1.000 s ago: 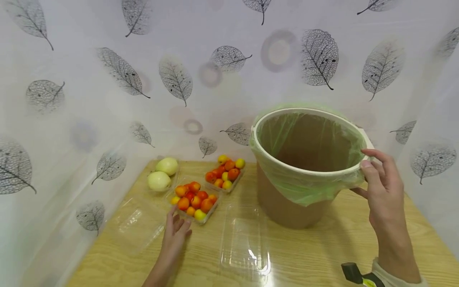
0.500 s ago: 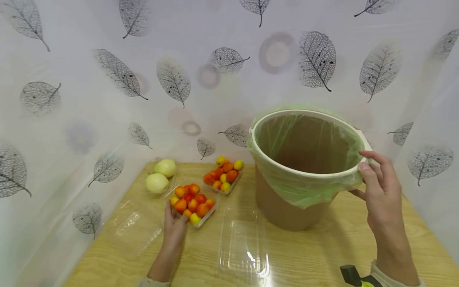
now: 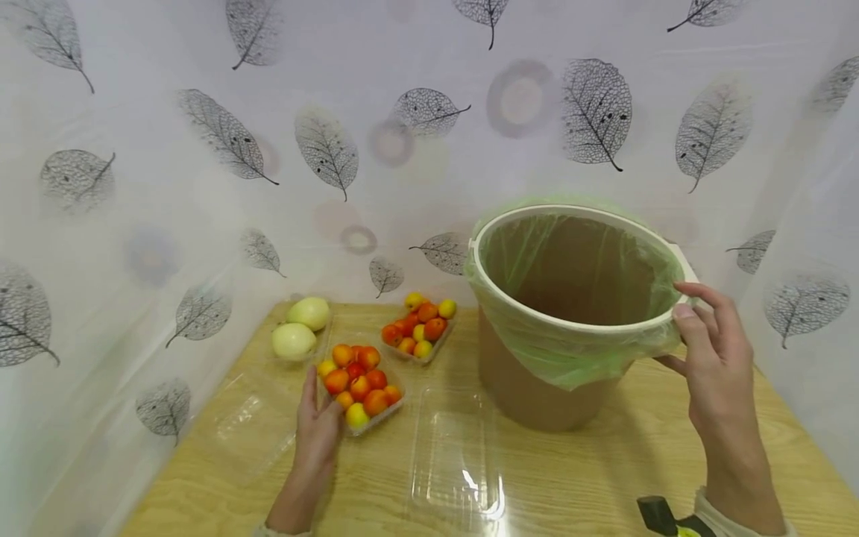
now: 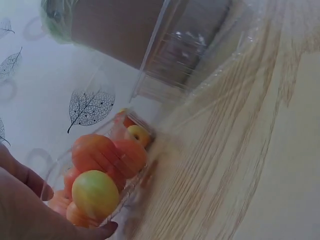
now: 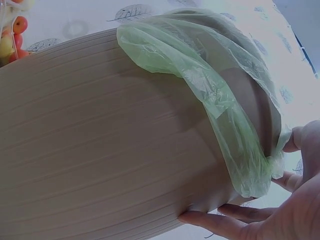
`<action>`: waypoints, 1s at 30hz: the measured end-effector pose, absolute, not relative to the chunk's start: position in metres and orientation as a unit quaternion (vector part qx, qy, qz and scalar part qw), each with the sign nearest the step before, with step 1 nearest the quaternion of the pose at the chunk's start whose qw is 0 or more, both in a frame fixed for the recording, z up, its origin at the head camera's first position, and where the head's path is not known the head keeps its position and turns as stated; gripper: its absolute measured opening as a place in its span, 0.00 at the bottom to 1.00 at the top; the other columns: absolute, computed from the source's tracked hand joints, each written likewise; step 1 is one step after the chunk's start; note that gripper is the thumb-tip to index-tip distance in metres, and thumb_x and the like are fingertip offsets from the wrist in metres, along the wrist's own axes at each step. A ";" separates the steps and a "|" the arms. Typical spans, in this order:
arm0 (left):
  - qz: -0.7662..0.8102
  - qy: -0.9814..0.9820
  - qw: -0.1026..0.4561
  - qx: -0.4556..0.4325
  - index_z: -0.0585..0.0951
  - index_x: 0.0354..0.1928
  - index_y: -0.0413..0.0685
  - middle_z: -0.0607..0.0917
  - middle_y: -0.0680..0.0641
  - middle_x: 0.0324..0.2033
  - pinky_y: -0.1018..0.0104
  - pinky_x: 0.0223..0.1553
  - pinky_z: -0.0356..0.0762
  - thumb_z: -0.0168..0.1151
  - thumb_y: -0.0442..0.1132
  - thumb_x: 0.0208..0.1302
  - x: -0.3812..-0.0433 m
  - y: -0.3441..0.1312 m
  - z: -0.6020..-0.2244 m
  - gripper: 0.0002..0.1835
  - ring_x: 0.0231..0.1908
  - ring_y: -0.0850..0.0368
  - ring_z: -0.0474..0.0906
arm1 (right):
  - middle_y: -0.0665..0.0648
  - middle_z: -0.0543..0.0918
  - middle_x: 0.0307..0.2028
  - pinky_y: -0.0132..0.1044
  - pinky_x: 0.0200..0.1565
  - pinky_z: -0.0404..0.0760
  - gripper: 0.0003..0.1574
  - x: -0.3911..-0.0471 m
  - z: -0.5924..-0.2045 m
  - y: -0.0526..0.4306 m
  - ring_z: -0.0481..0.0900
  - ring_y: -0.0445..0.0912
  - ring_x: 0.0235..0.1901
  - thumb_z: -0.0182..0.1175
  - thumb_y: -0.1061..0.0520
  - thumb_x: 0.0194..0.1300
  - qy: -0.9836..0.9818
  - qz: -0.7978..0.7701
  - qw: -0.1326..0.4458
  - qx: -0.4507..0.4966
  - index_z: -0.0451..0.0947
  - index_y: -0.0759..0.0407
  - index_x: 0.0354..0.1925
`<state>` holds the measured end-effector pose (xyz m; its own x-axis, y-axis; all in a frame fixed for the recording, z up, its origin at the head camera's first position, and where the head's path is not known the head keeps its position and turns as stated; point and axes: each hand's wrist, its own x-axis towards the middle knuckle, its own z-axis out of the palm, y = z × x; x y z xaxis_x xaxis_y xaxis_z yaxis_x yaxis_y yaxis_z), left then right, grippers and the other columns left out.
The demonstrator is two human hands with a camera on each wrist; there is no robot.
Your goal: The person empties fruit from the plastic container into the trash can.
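Note:
My left hand grips the near left corner of a clear plastic tray, its thumb on the near side. Small round red, orange and yellow fruits are heaped in this tray. In the left wrist view, the thumb and fingers lie on both sides of the tray's end, beside a yellow-green fruit. My right hand pinches the white rim of a brown bin lined with a thin green bag. In the right wrist view, its fingertips touch the bin's side.
A second tray of similar fruits stands behind the first. Two pale green round fruits lie at the back left. Clear plastic trays lie on the wooden table, one in the middle and one at left. A leaf-patterned curtain hangs behind.
My left hand has come to the fruit tray, taken hold of its corner and shifted it slightly towards me. My right hand stays on the bin's rim.

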<state>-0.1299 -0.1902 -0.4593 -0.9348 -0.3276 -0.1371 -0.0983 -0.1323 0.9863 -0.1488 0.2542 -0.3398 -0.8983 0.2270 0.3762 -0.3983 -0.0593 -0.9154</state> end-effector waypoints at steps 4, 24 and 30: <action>-0.744 -0.643 0.066 0.168 0.41 0.74 0.68 0.36 0.51 0.73 0.76 0.41 0.72 0.46 0.23 0.61 -0.127 -0.196 -0.454 0.47 0.68 0.45 0.50 | 0.59 0.73 0.53 0.31 0.30 0.83 0.24 -0.149 -0.340 0.254 0.77 0.44 0.45 0.50 0.58 0.72 -0.649 0.726 0.215 0.065 0.65 0.58 0.64; -0.837 -0.542 -0.010 0.067 0.53 0.72 0.60 0.56 0.47 0.60 0.76 0.30 0.61 0.44 0.25 0.67 -0.132 -0.217 -0.434 0.35 0.28 0.64 0.61 | 0.58 0.74 0.51 0.30 0.29 0.82 0.24 -0.149 -0.340 0.254 0.78 0.43 0.43 0.50 0.58 0.71 -0.652 0.722 0.225 0.056 0.66 0.58 0.64; -0.846 -0.530 -0.013 0.056 0.53 0.71 0.73 0.58 0.40 0.62 0.63 0.44 0.74 0.53 0.27 0.66 -0.139 -0.218 -0.422 0.40 0.47 0.54 0.70 | 0.58 0.74 0.51 0.30 0.29 0.82 0.24 -0.150 -0.341 0.253 0.78 0.43 0.42 0.50 0.59 0.71 -0.651 0.723 0.225 0.057 0.66 0.59 0.64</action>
<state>-0.1391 -0.2178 -0.4216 -0.9935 -0.0375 -0.1079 -0.0807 -0.4378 0.8954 -0.1497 0.2533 -0.3406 -0.8924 0.2500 0.3756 -0.3997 -0.0517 -0.9152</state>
